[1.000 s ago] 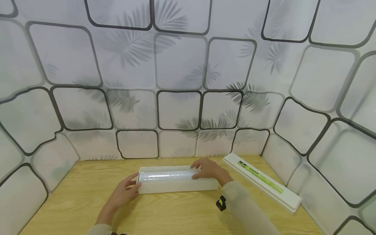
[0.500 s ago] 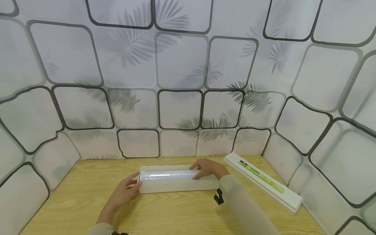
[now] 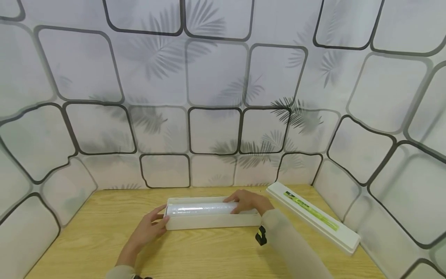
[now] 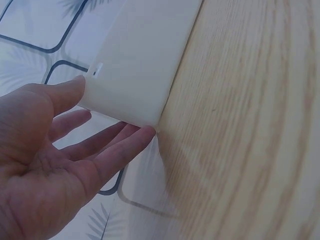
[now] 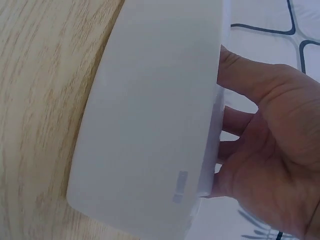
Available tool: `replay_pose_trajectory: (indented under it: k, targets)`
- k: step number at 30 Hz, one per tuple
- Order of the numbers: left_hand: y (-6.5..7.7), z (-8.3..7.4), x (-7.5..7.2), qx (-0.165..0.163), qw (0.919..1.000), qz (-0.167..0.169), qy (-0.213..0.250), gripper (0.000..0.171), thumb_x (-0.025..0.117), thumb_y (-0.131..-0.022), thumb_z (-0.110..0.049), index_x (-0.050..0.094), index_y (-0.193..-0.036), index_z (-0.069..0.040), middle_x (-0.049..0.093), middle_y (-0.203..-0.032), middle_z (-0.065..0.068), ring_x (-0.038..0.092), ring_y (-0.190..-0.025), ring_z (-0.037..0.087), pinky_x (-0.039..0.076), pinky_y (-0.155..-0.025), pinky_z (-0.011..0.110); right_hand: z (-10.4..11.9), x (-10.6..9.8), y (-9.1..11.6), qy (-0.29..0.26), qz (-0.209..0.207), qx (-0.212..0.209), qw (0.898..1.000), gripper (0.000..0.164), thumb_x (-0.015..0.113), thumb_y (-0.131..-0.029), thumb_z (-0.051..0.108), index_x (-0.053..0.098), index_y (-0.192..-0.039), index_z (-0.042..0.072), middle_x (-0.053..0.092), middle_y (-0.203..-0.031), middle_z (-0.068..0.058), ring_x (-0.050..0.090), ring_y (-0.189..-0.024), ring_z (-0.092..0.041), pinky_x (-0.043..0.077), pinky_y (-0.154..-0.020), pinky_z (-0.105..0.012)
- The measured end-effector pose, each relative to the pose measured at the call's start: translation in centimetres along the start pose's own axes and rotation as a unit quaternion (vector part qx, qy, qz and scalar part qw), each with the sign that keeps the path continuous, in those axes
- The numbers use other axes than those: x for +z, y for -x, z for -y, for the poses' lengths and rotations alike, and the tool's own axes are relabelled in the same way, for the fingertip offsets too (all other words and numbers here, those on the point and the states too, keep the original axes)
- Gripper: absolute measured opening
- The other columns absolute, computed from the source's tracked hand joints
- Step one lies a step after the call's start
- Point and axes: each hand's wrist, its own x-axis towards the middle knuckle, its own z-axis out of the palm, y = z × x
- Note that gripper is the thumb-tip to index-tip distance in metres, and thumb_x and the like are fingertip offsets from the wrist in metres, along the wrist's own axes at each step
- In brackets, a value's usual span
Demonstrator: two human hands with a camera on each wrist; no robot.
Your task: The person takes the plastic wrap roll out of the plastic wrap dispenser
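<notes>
In the head view a long white box (image 3: 212, 221) lies on the table, its top uncovered. Inside sits a shiny, pale roll of plastic film (image 3: 195, 209). My left hand (image 3: 148, 230) rests its thumb and fingertips against the box's left end; in the left wrist view the fingers (image 4: 120, 157) look mostly straight. From above, my right hand (image 3: 249, 201) reaches into the box and holds the right part of the roll between thumb and fingers. The right wrist view shows the thumb (image 5: 250, 77) over the white wall, which hides the fingertips.
A white lid (image 3: 313, 217) with a yellow-green label lies slantwise on the wooden table (image 3: 195, 255) at the right. Patterned sheeting (image 3: 212, 131) stands behind the table and along both sides. A small black device (image 3: 261, 235) sits at the right wrist.
My right hand's fingers have moved slightly left and lower around the roll. The left hand keeps its place at the box's end. The view has shifted a little.
</notes>
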Motion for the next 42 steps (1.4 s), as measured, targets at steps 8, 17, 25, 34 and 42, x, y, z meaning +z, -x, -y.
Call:
replay_pose_trajectory:
  k: [8, 17, 25, 34, 42]
  targets:
    - [-0.1, 0.2, 0.0, 0.006, 1.0000, -0.002, 0.003, 0.058, 0.059, -0.105, -0.011, 0.035, -0.156, 0.005, 0.051, -0.141, 0.043, 0.070, -0.110, 0.035, 0.065, -0.086, 0.036, 0.2, -0.1, 0.6, 0.002, -0.022, -0.031, 0.999, 0.053, 0.083, -0.088, 0.015, 0.067, -0.138, 0.012, 0.064, -0.144, -0.013, 0.060, -0.132, -0.031, 0.051, -0.111, -0.049]
    - [0.0, 0.1, 0.0, 0.006, 1.0000, 0.001, 0.001, 0.059, 0.059, -0.105, -0.012, 0.035, -0.157, 0.004, 0.051, -0.141, 0.042, 0.069, -0.112, 0.036, 0.065, -0.087, 0.037, 0.7, -0.6, 1.6, 0.001, -0.045, -0.060, 0.997, 0.055, 0.081, -0.088, 0.013, 0.064, -0.141, 0.008, 0.064, -0.143, -0.019, 0.060, -0.130, -0.037, 0.052, -0.109, -0.053]
    - [0.0, 0.0, 0.0, 0.011, 0.9999, 0.004, -0.004, 0.060, 0.058, -0.106, -0.013, 0.033, -0.157, 0.005, 0.052, -0.140, 0.041, 0.070, -0.111, 0.035, 0.065, -0.086, 0.038, 0.8, -1.0, 2.3, 0.007, -0.060, -0.049, 0.997, 0.054, 0.077, -0.093, 0.019, 0.061, -0.144, 0.009, 0.060, -0.147, -0.019, 0.055, -0.137, -0.041, 0.045, -0.116, -0.057]
    - [0.2, -0.3, 0.1, 0.010, 0.9999, 0.000, -0.006, 0.058, 0.058, -0.106, -0.012, 0.035, -0.156, 0.004, 0.053, -0.140, 0.041, 0.070, -0.111, 0.036, 0.065, -0.086, 0.037, 0.4, -1.8, 3.2, 0.015, -0.073, -0.057, 0.996, 0.052, 0.076, -0.094, 0.022, 0.062, -0.143, 0.013, 0.061, -0.146, -0.016, 0.055, -0.138, -0.039, 0.045, -0.117, -0.057]
    - [0.2, -0.4, 0.1, 0.008, 0.9999, -0.001, -0.007, 0.057, 0.057, -0.106, -0.011, 0.035, -0.156, 0.006, 0.052, -0.140, 0.042, 0.070, -0.111, 0.036, 0.065, -0.085, 0.036, -0.2, -2.0, 4.7, 0.010, -0.086, -0.052, 0.995, 0.052, 0.077, -0.093, 0.021, 0.063, -0.143, 0.016, 0.063, -0.144, -0.016, 0.056, -0.136, -0.041, 0.046, -0.114, -0.059]
